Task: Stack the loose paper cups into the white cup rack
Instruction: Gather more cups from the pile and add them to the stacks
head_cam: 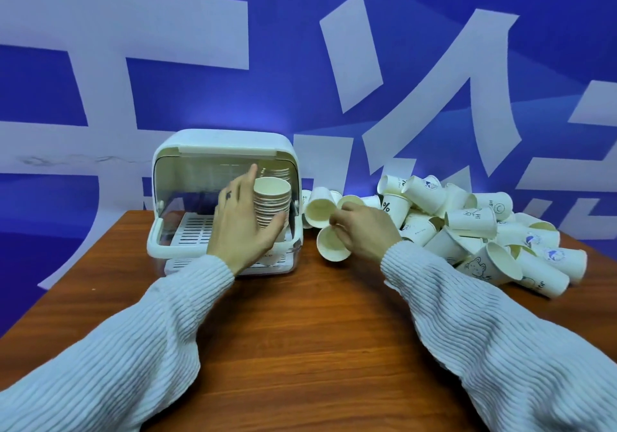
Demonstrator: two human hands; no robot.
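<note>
Reaching across the head view, the right hand (360,228) pinches a loose cup (332,244) lying on its side, mouth toward us, near the table's (300,331) far edge. The left hand (242,221) grips the nested stack (272,203) upright at the white cup rack's (220,198) mouth, just left of that cup. The cup pile (467,228) crowds the far right corner.

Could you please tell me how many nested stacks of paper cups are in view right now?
2: one stack gripped by the left hand at the rack's opening; another stack behind it, inside the rack, largely hidden.
</note>
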